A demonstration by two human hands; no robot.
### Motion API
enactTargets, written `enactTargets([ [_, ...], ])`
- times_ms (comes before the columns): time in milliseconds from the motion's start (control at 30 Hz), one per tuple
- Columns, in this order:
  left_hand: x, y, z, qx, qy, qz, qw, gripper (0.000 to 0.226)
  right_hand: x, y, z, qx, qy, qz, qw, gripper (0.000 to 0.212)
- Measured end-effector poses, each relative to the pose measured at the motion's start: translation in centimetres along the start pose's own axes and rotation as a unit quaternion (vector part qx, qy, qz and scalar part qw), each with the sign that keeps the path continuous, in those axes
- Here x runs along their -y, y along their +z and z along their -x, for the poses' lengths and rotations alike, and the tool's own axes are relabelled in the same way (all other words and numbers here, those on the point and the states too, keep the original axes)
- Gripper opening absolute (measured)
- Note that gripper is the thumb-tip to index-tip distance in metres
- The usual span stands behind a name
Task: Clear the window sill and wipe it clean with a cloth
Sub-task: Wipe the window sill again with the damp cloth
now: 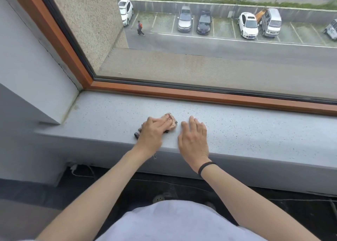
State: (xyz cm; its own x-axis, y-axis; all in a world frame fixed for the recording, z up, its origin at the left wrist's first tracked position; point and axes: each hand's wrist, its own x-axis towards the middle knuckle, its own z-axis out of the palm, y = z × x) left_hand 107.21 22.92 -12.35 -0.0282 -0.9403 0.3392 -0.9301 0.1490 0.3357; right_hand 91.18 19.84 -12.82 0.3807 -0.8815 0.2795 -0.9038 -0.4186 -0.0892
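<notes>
Pressing the cloth (171,121) under your flat left hand (153,131), you rest your released right hand (194,137) on the sill (255,127) at its 3 o'clock.

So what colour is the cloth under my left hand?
Tan cloth, black-and-white checked trim; head view.

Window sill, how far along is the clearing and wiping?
Clearing looks done: the visible window sill holds only the cloth. Wiping is in hand: the left hand presses the cloth flat, and the right hand rests on the sill beside it. Dark grime in the left corner is left to wipe; how much is already wiped cannot be told.
</notes>
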Motion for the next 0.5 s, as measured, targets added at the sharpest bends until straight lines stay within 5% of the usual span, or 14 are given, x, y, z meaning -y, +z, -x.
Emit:
enactTargets([
  [100, 3.4, -1.4, 0.4, 0.031, 0.021, -0.002, 0.999, 0.061, -0.3, 0.1, 0.2, 0.003, -0.01, 0.006, 1.0, 0.029],
  [300, 7.6, -3.8, 0.5, -0.017, -0.182, -0.079, 0.98, 0.064, -0.4, 0.1, 0.3, 0.003, -0.002, 0.013, 1.0, 0.028],
  [500, 2.9, -2.8, 4.3, 0.067, 0.051, -0.024, 0.996, 0.073, -0.4, 0.2, 0.3, 0.006, -0.004, 0.006, 1.0, 0.029],
])
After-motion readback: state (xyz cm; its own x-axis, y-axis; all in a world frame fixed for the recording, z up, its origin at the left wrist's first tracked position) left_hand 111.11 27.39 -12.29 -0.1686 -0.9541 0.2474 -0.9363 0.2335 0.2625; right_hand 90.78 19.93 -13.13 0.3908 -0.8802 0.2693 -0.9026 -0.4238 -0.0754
